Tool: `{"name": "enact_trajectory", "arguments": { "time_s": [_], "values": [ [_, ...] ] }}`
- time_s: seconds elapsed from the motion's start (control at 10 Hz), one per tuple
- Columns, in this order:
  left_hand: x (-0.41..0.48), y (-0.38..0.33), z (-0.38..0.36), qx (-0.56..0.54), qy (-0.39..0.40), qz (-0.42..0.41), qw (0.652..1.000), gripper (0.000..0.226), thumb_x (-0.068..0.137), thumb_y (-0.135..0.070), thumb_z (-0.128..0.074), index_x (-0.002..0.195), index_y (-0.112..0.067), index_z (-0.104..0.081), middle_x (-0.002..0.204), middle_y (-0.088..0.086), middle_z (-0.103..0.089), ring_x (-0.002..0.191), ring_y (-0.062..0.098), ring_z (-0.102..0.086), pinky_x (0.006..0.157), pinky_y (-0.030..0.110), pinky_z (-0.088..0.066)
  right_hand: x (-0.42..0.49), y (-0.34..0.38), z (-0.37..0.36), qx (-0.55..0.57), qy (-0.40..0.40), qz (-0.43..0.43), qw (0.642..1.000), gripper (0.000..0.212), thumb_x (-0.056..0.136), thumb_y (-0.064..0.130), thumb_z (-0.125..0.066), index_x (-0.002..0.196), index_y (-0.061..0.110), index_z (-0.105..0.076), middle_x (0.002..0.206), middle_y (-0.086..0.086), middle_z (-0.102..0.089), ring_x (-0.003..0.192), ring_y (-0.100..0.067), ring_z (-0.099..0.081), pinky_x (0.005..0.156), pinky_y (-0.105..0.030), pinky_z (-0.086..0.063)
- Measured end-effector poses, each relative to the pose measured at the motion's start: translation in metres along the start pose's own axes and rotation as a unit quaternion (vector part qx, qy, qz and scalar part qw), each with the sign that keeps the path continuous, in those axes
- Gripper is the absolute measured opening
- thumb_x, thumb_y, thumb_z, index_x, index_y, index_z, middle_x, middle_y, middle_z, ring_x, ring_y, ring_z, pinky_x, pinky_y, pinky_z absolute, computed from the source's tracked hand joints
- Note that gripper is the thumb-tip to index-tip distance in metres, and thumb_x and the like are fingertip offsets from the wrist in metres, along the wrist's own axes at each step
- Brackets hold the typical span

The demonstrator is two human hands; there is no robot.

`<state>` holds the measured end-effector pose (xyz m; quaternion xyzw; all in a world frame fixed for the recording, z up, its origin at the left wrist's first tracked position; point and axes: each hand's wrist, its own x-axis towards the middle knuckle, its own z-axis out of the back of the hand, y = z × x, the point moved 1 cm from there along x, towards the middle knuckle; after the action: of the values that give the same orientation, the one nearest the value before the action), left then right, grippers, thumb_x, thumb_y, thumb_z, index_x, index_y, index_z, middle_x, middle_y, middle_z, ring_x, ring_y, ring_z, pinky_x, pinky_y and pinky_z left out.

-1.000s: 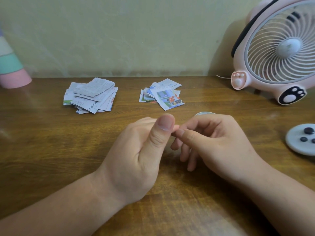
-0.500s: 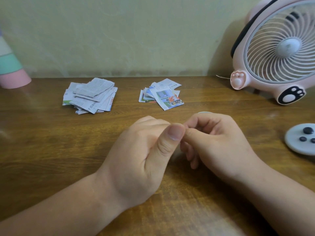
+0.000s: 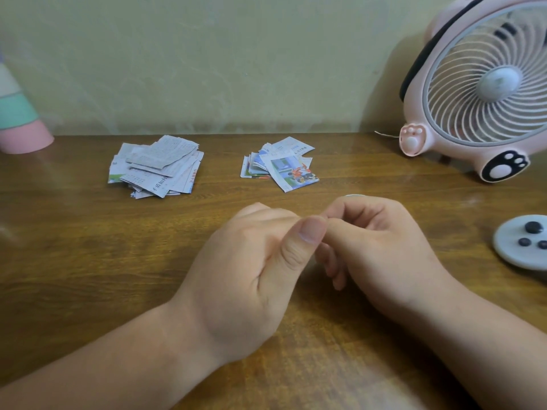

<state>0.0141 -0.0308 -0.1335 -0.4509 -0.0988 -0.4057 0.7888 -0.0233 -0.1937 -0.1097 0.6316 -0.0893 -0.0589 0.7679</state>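
Note:
My left hand [image 3: 251, 276] and my right hand [image 3: 381, 250] meet over the middle of the wooden table [image 3: 88, 261]. Both have their fingers curled in. The left thumb tip presses against the right thumb and forefinger. I see nothing between the fingers; the palms and the insides of the fingers are hidden. A sliver of a pale round thing [image 3: 353, 196] peeks out behind the right knuckles.
Two piles of cut paper lie further back: printed text slips [image 3: 157, 167] on the left, colourful picture slips [image 3: 281, 167] in the middle. A pink desk fan [image 3: 485, 84] stands at the back right, a white disc with dark buttons [image 3: 524, 244] at the right edge, a pink-and-green object [image 3: 20, 122] at far left.
The two hands have closed together: the left thumb slid right until it touches the right hand's thumb and forefinger. The papers have not moved.

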Motion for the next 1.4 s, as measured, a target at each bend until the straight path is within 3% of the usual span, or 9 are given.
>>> {"name": "enact_trajectory", "arguments": {
  "time_s": [0.1, 0.2, 0.3, 0.4, 0.6, 0.8, 1.0, 1.2, 1.4],
  "values": [
    [0.008, -0.01, -0.001, -0.081, -0.014, 0.023, 0.996, 0.046, 0.106, -0.044, -0.037, 0.095, -0.012, -0.069, 0.092, -0.004, -0.07, 0.092, 0.01, -0.066, 0.087, 0.032, -0.049, 0.001, 0.0, -0.001, 0.008, -0.002, 0.02, 1.0, 0.028, 0.087, -0.001, -0.062, 0.06, 0.007, -0.063, 0.05, -0.008, -0.058, 0.04, -0.018, -0.049, 0.039, -0.027, -0.041],
    [0.01, -0.006, -0.004, -0.124, -0.01, 0.044, 0.991, 0.03, 0.105, -0.02, -0.042, 0.098, -0.02, -0.072, 0.101, -0.015, -0.071, 0.102, 0.003, -0.064, 0.092, 0.022, -0.047, 0.001, 0.0, 0.0, 0.014, -0.007, 0.049, 0.999, 0.026, 0.087, -0.002, -0.063, 0.061, 0.002, -0.062, 0.051, -0.013, -0.058, 0.04, -0.019, -0.049, 0.039, -0.027, -0.041],
    [0.009, 0.002, -0.006, -0.174, -0.047, 0.092, 0.979, 0.029, 0.095, -0.017, -0.053, 0.093, -0.033, -0.078, 0.103, -0.019, -0.074, 0.108, 0.003, -0.066, 0.096, 0.028, -0.051, -0.001, 0.0, -0.001, 0.014, -0.008, 0.088, 0.996, 0.022, 0.086, -0.001, -0.065, 0.064, -0.003, -0.061, 0.053, -0.019, -0.058, 0.04, -0.017, -0.049, 0.04, -0.028, -0.041],
    [0.01, 0.003, -0.009, -0.211, -0.063, 0.104, 0.97, 0.027, 0.091, -0.015, -0.059, 0.091, -0.034, -0.079, 0.1, -0.016, -0.076, 0.104, 0.006, -0.07, 0.093, 0.027, -0.054, -0.001, -0.002, -0.002, -0.005, -0.009, 0.131, 0.991, 0.024, 0.083, 0.009, -0.074, 0.061, 0.01, -0.064, 0.05, -0.004, -0.059, 0.043, -0.011, -0.049, 0.043, -0.026, -0.04],
    [0.01, 0.008, -0.01, -0.237, -0.074, 0.113, 0.962, 0.019, 0.087, -0.015, -0.065, 0.091, -0.027, -0.079, 0.099, -0.009, -0.078, 0.101, 0.011, -0.072, 0.093, 0.03, -0.056, -0.001, -0.004, -0.003, -0.025, -0.012, 0.161, 0.987, 0.018, 0.077, 0.018, -0.069, 0.061, 0.016, -0.063, 0.051, 0.002, -0.057, 0.046, -0.009, -0.048, 0.045, -0.026, -0.04],
    [0.009, 0.009, -0.009, -0.24, -0.076, 0.118, 0.961, 0.018, 0.085, -0.016, -0.066, 0.091, -0.027, -0.079, 0.099, -0.009, -0.078, 0.101, 0.011, -0.072, 0.092, 0.029, -0.055, -0.001, -0.006, -0.002, -0.018, -0.011, 0.162, 0.987, 0.017, 0.076, 0.016, -0.069, 0.061, 0.012, -0.062, 0.051, 0.0, -0.058, 0.047, -0.009, -0.048, 0.045, -0.027, -0.04],
    [0.01, 0.009, -0.01, -0.237, -0.07, 0.138, 0.959, 0.023, 0.085, -0.019, -0.064, 0.097, -0.032, -0.079, 0.102, -0.012, -0.078, 0.1, 0.006, -0.071, 0.092, 0.031, -0.053, -0.001, -0.005, -0.002, -0.001, -0.005, 0.159, 0.987, 0.014, 0.08, 0.013, -0.068, 0.066, 0.015, -0.067, 0.055, 0.005, -0.064, 0.049, -0.01, -0.053, 0.044, -0.039, -0.045],
    [0.009, 0.009, -0.01, -0.225, -0.059, 0.142, 0.962, 0.038, 0.083, -0.011, -0.056, 0.105, -0.036, -0.075, 0.107, -0.017, -0.076, 0.1, 0.003, -0.07, 0.088, 0.02, -0.054, -0.001, -0.005, -0.002, 0.028, 0.003, 0.149, 0.988, 0.019, 0.086, 0.002, -0.077, 0.071, 0.01, -0.068, 0.057, 0.001, -0.064, 0.044, -0.012, -0.053, 0.039, -0.025, -0.046],
    [0.008, 0.008, -0.008, -0.179, -0.056, 0.129, 0.974, 0.044, 0.083, -0.007, -0.053, 0.111, -0.034, -0.074, 0.107, -0.013, -0.074, 0.106, 0.013, -0.069, 0.093, 0.029, -0.054, 0.0, -0.006, -0.003, 0.034, -0.009, 0.136, 0.99, 0.018, 0.087, -0.001, -0.073, 0.072, 0.008, -0.067, 0.059, -0.004, -0.065, 0.042, -0.014, -0.053, 0.036, -0.025, -0.045]
  ]
}}
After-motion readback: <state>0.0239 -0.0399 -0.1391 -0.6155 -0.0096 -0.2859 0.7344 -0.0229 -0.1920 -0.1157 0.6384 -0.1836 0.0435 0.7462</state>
